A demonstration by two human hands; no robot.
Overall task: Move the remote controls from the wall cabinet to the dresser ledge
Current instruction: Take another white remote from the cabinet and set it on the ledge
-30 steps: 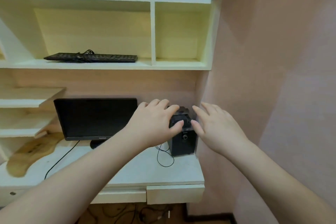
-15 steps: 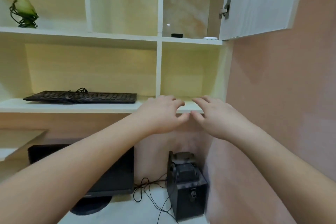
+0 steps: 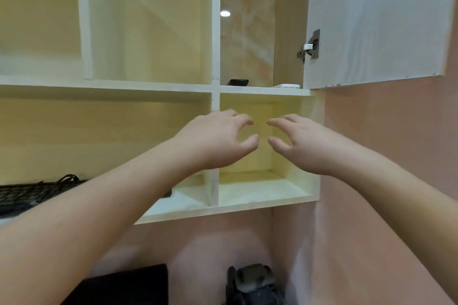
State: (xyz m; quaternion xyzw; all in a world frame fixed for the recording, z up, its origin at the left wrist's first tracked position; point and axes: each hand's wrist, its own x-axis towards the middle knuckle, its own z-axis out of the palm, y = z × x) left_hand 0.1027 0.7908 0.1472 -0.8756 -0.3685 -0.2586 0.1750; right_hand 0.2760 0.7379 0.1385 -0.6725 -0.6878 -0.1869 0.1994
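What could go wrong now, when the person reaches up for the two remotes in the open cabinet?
1. The black remote and white remote lie on a shelf above both hands, seen almost edge-on, so a grip may land badly.
2. The white remote sits near the shelf's front edge; a nudge could perhaps drop it toward the speaker below.
3. The open cabinet door hangs beside the right hand; the arm may bump it. The left hand is empty too.

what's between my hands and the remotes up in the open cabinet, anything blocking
Nothing visible blocks them. The cabinet door is swung open to the right, and the black remote and white remote lie exposed near the front edge of the cabinet shelf. The left hand and right hand are below that shelf, empty.
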